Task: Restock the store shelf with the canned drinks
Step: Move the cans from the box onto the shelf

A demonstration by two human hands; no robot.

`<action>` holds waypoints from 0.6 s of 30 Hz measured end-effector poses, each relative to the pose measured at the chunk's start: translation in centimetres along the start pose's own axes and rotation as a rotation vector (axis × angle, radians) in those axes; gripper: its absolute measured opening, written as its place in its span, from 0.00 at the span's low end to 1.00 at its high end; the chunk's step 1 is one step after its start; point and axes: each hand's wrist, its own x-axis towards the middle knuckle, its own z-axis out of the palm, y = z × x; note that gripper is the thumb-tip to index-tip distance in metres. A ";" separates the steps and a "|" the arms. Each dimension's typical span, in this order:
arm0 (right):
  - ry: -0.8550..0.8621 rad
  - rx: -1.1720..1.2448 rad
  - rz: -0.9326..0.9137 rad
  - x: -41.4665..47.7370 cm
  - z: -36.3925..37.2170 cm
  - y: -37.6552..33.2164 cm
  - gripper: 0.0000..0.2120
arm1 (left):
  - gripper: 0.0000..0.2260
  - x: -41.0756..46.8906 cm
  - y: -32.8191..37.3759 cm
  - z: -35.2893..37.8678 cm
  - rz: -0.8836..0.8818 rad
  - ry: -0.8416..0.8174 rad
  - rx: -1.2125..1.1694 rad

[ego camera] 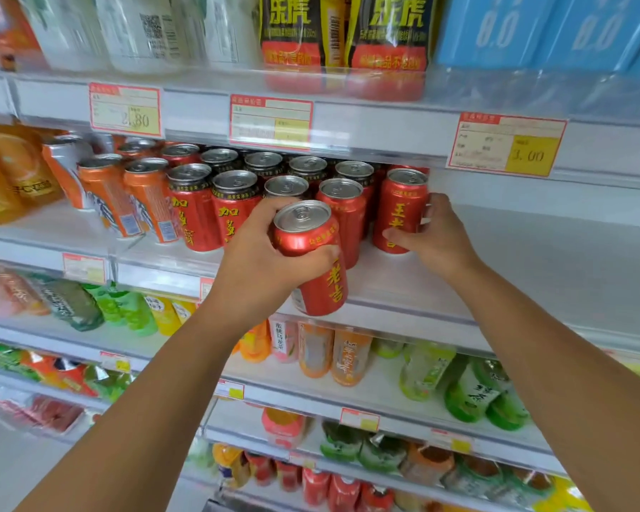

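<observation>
**At the shelf front: a can in each hand**

At the front of the middle shelf (503,267), the left hand (270,260) is wrapped round a red can, the held can (311,249). The thumb lies across its printed side and the fingers curl behind it. The held can hangs in the air just before the shelf lip and is tilted. Its long axis leans, with the silver top up and toward the camera and the base lower and a little to the right.

The right hand (435,234) grips the end can (403,205), thumb on the lettering and fingers round the far side. The end can stands upright on the shelf, top up, at the right end of the front row.

More red cans (342,212) stand upright in rows between and behind the two hands. Orange cans (106,194) stand further left. A price tag (507,145) hangs on the rail above the right hand.
</observation>
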 end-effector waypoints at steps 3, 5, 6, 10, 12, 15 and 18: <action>0.006 -0.023 0.002 0.6 0.4 -0.2 0.36 | 0.22 0.1 0.1 0.1 0.006 -0.009 -0.010; -0.018 -0.017 0.016 0.8 0.4 -0.4 0.38 | 0.22 0.1 0.1 0.1 0.005 -0.014 -0.013; -0.025 -0.018 0.023 0.5 0.3 -0.6 0.38 | 0.22 0.0 0.1 0.2 0.004 -0.015 -0.014; 0.158 0.025 -0.073 -4.2 -0.6 -2.5 0.33 | 0.23 0.0 0.4 0.5 0.015 -0.035 -0.019; -0.031 0.182 -0.163 -8.0 -1.0 -4.1 0.30 | 0.24 0.1 0.7 1.1 0.038 -0.044 -0.017; -0.354 0.262 -0.243 -11.3 -1.0 -5.7 0.35 | 0.25 0.6 1.4 2.6 0.084 -0.066 -0.025; -0.187 0.204 -0.257 -10.7 -0.8 -5.4 0.33 | 0.26 1.2 1.5 4.0 0.111 -0.084 -0.061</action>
